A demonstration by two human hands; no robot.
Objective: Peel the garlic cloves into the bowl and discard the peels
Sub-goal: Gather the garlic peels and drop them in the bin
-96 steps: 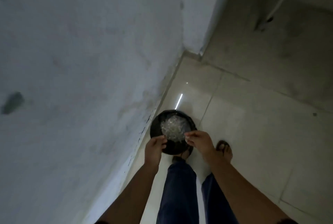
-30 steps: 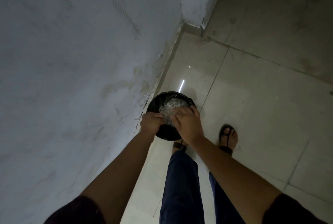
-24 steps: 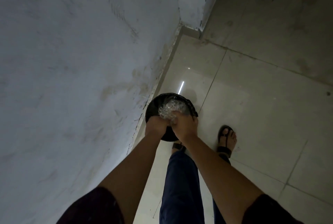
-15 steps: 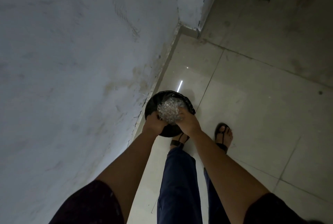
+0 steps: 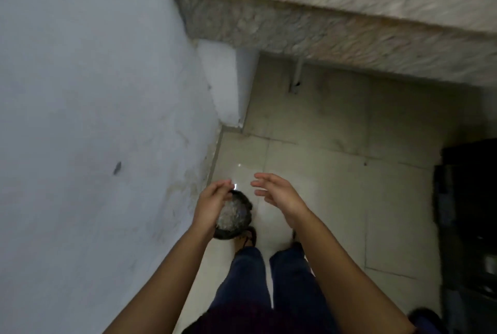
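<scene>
A round black bin (image 5: 243,228) stands on the tiled floor beside the wall, with crumpled pale clear plastic (image 5: 233,214) filling its top. My left hand (image 5: 212,204) hovers above the bin's left side, fingers straight and empty. My right hand (image 5: 277,195) is lifted to the right of the bin, fingers spread and holding nothing. No garlic, peels or bowl can be made out in this dim view.
A pale painted wall (image 5: 94,118) runs close on the left. A stone counter edge (image 5: 336,27) overhangs ahead. Dark furniture (image 5: 468,212) stands at the right. My legs in dark trousers (image 5: 263,280) and a sandalled foot (image 5: 246,239) are below the bin.
Both hands have let go of the plastic in the bin and lifted away, opening. The camera view has tilted up, showing the counter edge.
</scene>
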